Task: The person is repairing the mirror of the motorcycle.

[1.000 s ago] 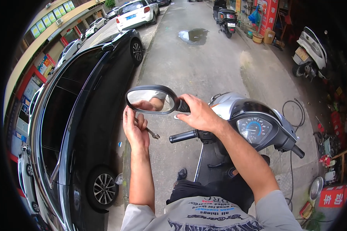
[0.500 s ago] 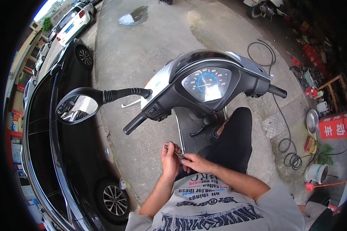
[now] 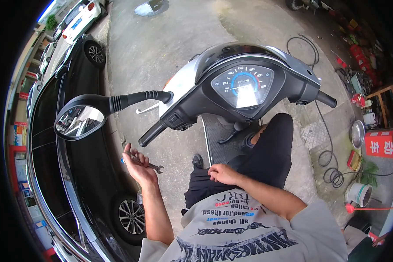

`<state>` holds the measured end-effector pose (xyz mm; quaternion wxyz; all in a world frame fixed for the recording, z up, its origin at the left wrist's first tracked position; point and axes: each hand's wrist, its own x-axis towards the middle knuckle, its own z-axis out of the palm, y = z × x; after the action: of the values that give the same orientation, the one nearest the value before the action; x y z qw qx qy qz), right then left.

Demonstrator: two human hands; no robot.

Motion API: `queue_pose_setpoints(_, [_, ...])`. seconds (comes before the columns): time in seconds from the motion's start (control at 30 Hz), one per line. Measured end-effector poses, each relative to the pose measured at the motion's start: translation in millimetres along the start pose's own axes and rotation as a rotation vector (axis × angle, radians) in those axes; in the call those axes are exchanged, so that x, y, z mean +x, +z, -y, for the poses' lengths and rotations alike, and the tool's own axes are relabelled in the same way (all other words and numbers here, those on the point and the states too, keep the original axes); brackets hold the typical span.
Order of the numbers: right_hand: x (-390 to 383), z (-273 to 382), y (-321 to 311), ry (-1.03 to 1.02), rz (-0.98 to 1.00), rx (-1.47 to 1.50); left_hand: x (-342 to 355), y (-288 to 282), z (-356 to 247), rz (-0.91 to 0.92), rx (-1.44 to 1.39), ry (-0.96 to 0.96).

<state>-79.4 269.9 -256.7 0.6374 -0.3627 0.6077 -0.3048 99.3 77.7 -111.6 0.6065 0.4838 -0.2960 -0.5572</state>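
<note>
Both hands have parted — left hand (image 3: 137, 166), below the mirror (image 3: 79, 122), curls its fingers round the wrench (image 3: 149, 164); right hand (image 3: 222, 173) rests loosely closed, empty. Seat wrench squarely at the mirror stem.

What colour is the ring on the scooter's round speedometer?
Blue, on the round speedometer dial; head view.

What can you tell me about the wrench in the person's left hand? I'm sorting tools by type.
The small grey metal open-ended wrench is slim and flat, with a forked open jaw showing at its right end. It lies roughly level across the upturned palm of the left hand, fingers loosely curled beneath it. Its other end is hidden by the fingers. It sits below the scooter's black left handlebar grip, apart from it.
</note>
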Motion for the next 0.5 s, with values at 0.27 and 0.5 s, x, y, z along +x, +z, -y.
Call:
queue_pose_setpoints(0.27, [19, -9, -18, 0.104, -0.022, -0.083, 40, 49, 31, 0.022, 0.541, 0.481])
queue_pose_setpoints(0.5, [35, -26, -42, 0.347, -0.008, -0.055, 101, 106, 12, 0.224, 0.480, 0.564])
